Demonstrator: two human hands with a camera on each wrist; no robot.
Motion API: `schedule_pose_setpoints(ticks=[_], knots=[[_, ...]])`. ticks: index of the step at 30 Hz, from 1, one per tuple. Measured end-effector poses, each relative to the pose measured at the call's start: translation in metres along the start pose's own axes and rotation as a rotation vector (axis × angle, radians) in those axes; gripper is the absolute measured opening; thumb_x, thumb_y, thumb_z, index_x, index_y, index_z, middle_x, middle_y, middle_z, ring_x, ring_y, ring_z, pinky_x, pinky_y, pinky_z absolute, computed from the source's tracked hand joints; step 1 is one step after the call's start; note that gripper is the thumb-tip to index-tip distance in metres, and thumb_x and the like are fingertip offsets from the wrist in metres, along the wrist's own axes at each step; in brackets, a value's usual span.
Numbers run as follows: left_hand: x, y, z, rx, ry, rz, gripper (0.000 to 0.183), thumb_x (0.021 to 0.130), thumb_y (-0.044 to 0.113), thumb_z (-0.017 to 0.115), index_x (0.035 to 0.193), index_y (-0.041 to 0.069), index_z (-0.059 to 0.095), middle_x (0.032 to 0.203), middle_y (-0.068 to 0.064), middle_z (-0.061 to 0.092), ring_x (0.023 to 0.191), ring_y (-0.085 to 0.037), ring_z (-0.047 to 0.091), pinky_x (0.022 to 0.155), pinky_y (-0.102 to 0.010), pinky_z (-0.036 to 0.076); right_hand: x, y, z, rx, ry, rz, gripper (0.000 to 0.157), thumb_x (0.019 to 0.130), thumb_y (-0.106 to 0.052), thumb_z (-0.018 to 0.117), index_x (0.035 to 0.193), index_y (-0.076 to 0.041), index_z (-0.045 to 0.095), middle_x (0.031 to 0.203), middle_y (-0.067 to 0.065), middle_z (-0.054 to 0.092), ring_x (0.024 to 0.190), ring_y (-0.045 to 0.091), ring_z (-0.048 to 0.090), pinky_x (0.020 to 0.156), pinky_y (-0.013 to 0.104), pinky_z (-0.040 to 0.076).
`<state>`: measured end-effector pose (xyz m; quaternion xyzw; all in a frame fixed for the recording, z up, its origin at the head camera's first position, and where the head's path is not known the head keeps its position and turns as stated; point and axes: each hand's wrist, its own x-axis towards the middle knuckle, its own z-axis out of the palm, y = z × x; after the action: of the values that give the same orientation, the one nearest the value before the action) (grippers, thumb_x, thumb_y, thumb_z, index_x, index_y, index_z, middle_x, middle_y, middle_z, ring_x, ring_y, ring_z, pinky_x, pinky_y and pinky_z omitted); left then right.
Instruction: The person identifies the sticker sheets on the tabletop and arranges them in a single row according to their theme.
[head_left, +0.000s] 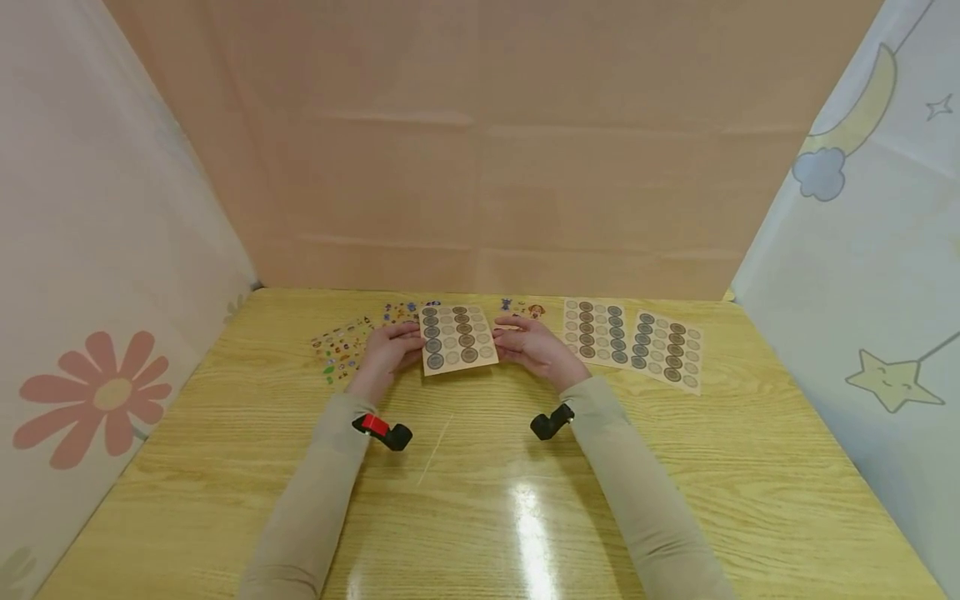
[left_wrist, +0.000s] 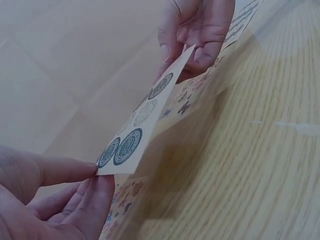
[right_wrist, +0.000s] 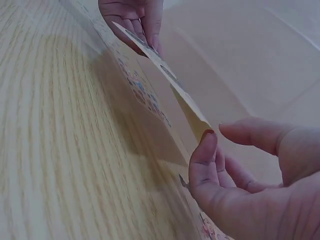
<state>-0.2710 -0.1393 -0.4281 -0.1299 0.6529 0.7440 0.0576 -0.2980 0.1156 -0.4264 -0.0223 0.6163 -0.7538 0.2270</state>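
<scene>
A cream sheet of round stickers (head_left: 458,337), with rows of dark and pale printed circles, is held up above the table, tilted. My left hand (head_left: 387,354) pinches its left edge between thumb and fingers, as the left wrist view shows. By the right edge is my right hand (head_left: 537,348). In the right wrist view a fingertip (right_wrist: 208,137) touches the sheet's corner, while the thumb (right_wrist: 250,134) stands slightly apart. Beneath and behind lie clear sheets of small colourful stickers (head_left: 408,312), partly hidden by the sheet and hands.
Another colourful sticker sheet (head_left: 341,346) lies beside the left hand. To the right lie two more round-sticker sheets (head_left: 595,332) (head_left: 667,352), side by side. The wooden table (head_left: 480,500) meets a tan backdrop (head_left: 480,208), with patterned cloth walls on both sides.
</scene>
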Motion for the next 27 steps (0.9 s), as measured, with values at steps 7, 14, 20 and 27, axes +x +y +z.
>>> schedule_pose_setpoints(ticks=[7, 14, 20, 27], knots=[[-0.009, 0.003, -0.006, 0.003, -0.053, -0.005, 0.042, 0.090, -0.005, 0.061, 0.131, 0.000, 0.054, 0.111, -0.013, 0.060, 0.087, -0.015, 0.065, 0.088, -0.034, 0.053, -0.006, -0.001, 0.005, 0.002, -0.016, -0.008, 0.053, 0.094, 0.008, 0.050, 0.143, 0.009, 0.028, 0.108, 0.012, 0.052, 0.083, 0.015, 0.058, 0.081, 0.030, 0.050], [-0.022, 0.004, -0.014, 0.017, -0.112, 0.020, 0.042, 0.089, -0.006, 0.062, 0.130, -0.002, 0.053, 0.100, -0.008, 0.062, 0.082, -0.013, 0.065, 0.087, -0.036, 0.053, -0.015, -0.001, 0.013, 0.023, -0.013, 0.035, 0.046, 0.093, 0.008, 0.054, 0.136, 0.011, 0.037, 0.097, 0.011, 0.059, 0.079, 0.016, 0.062, 0.075, 0.026, 0.054], [-0.034, 0.002, -0.021, 0.074, -0.118, 0.014, 0.044, 0.088, -0.004, 0.065, 0.130, 0.000, 0.054, 0.105, -0.011, 0.064, 0.085, -0.015, 0.066, 0.083, -0.034, 0.055, -0.025, -0.001, 0.022, -0.045, -0.066, 0.068, 0.046, 0.093, 0.005, 0.054, 0.136, 0.011, 0.039, 0.104, 0.014, 0.063, 0.088, 0.020, 0.064, 0.084, 0.034, 0.054], [-0.053, -0.001, -0.034, 0.102, -0.155, 0.009, 0.046, 0.088, -0.007, 0.063, 0.132, -0.005, 0.049, 0.103, -0.011, 0.061, 0.084, -0.016, 0.065, 0.081, -0.033, 0.056, -0.037, 0.003, 0.035, -0.067, -0.134, 0.065, 0.039, 0.092, 0.006, 0.053, 0.130, 0.010, 0.043, 0.105, 0.016, 0.063, 0.090, 0.024, 0.065, 0.083, 0.036, 0.055]])
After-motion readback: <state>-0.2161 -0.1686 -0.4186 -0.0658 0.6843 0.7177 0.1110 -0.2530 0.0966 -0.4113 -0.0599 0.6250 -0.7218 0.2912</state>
